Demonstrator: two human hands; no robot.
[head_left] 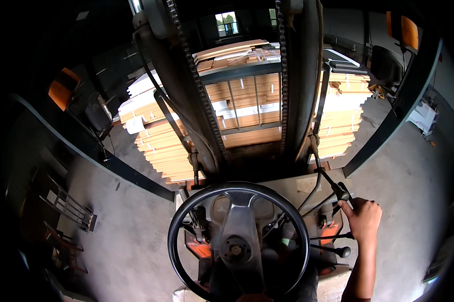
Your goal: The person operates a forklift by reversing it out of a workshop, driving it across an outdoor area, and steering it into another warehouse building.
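My right hand (364,217) is closed around the upper part of a black control lever (343,193) to the right of the steering wheel, thumb toward the wheel. Just below it, two more levers with black knobs (343,251) stick out to the right. In front of me sits the black steering wheel (236,190) of a forklift. A small patch of skin (254,298) shows at the lower edge by the wheel's bottom rim, perhaps my left hand; its fingers are hidden.
Beyond the mast (186,95) with its chains stands a wide stack of flat cardboard (247,93). Posts (136,177) flank the cab. A hand truck (71,205) stands at the left on the concrete floor (121,241). A white machine (422,118) is at the right.
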